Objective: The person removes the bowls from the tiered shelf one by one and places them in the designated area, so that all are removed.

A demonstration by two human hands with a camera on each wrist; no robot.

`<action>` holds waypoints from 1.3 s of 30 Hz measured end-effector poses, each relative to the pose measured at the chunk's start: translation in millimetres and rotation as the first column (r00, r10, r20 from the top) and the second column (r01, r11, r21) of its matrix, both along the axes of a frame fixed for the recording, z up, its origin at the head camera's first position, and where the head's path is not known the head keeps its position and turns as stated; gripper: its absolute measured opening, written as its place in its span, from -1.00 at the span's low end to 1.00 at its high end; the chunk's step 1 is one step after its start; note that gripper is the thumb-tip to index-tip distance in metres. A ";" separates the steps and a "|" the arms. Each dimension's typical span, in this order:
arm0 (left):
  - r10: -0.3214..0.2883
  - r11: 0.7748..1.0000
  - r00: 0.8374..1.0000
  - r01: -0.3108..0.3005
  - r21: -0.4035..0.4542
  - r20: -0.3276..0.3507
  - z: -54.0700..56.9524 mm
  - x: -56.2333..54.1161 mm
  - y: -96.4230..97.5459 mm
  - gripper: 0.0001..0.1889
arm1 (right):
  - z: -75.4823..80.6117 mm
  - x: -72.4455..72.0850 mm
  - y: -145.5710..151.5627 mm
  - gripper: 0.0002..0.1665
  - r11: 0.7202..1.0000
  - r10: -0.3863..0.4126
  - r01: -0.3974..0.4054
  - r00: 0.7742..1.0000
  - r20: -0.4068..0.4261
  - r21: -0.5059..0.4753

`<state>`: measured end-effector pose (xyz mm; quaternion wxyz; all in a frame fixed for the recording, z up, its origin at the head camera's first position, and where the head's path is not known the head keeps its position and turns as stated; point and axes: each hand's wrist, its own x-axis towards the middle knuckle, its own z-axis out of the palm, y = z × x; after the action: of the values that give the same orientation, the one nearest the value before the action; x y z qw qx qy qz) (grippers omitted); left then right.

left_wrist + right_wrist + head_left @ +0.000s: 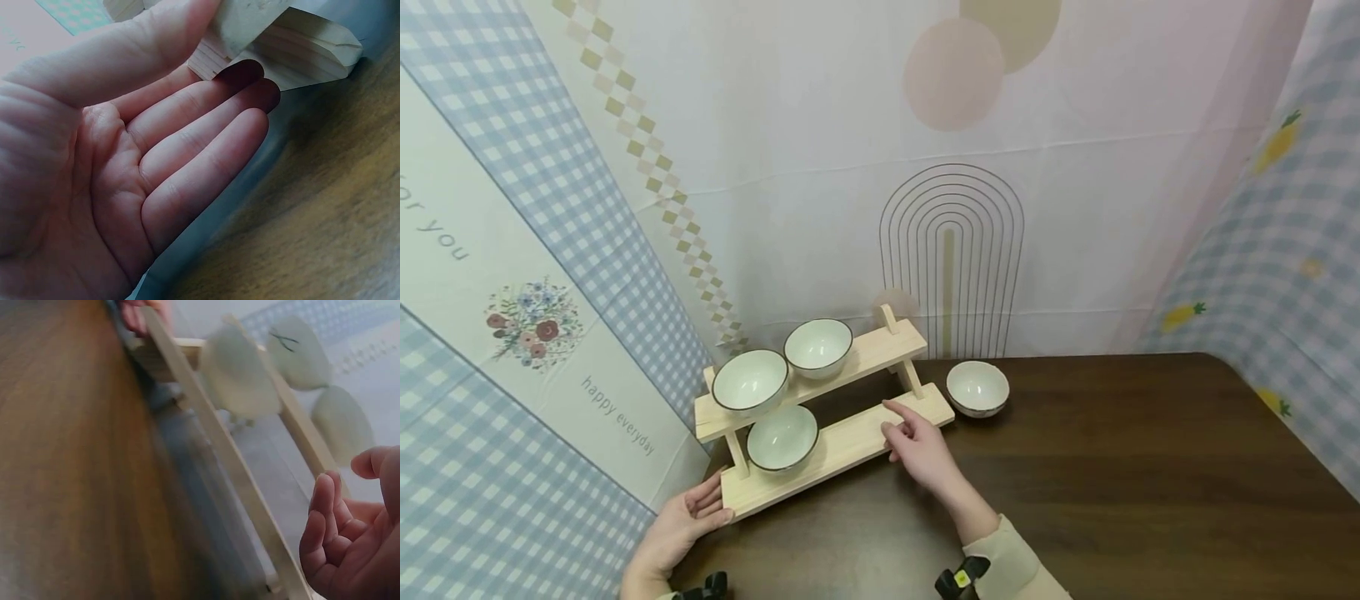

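A two-tier wooden rack stands at a slant on the table. Two pale bowls with dark rims, the left bowl and the right bowl, sit on its upper shelf. A third bowl is on the lower shelf's left half. My left hand holds the lower shelf's left end between thumb and fingers; the left wrist view shows the fingers nearly straight beside the wood. Over the lower shelf's right part is my right hand, index finger extended, the other fingers loosely bent, holding nothing.
A smaller white bowl stands on the dark wooden table, just right of the rack. A printed cloth hangs behind, and a blue checked cloth closes off the left side. Another checked cloth hangs at the right.
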<state>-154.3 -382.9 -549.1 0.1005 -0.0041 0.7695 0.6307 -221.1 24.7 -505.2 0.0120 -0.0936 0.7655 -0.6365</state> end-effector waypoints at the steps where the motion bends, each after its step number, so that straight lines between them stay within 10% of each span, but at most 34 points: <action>1: 0.000 1.000 1.000 0.000 0.000 0.002 0.1 0.0 0.0 -0.12 | -0.7 1.0 -2.7 -0.44 1.000 0.021 -0.022 1.000 0.004 0.014; 19: -0.017 1.000 1.000 0.016 -0.011 -0.003 0.2 0.2 -0.7 -0.15 | 6.9 -1.5 -42.2 -0.37 0.936 0.293 -0.283 0.956 -0.016 0.208; 39: -0.023 1.000 1.000 0.023 -0.012 -0.007 -1.1 -1.1 -9.1 -0.11 | 13.4 -12.5 -83.7 -0.14 0.941 0.231 -0.250 0.967 0.104 0.230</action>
<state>-155.3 -392.0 -550.2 0.1049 0.0063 0.7735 0.6250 -233.7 -59.0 -491.8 0.1297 -0.1603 0.8188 -0.5358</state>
